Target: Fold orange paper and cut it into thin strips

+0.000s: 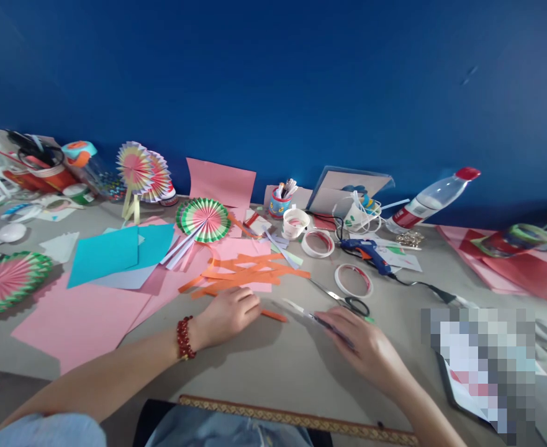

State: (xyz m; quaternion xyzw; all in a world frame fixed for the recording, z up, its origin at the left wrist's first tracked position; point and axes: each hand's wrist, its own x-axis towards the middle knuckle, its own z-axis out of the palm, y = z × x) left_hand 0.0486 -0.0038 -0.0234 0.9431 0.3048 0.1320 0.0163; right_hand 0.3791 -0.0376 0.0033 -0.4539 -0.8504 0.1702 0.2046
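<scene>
My left hand (230,315), with a red beaded bracelet on its wrist, is closed and rests low over the table. An orange paper strip (274,316) sticks out from under its fingers. My right hand (364,344) grips a slim knife (305,310) with a silver blade and dark handle, its tip pointing left toward that strip. Just beyond my left hand lies a loose pile of orange paper strips (245,270). Scissors (343,299) with black handles lie behind the knife, beside a roll of white tape (353,280).
Pink sheets (82,316) and blue sheets (108,254) cover the left side, near green-and-pink paper fans (203,220). A blue glue gun (369,253), another tape roll (318,243), a paper cup (295,223) and a tilted bottle (429,202) stand toward the wall. A blurred device lies right.
</scene>
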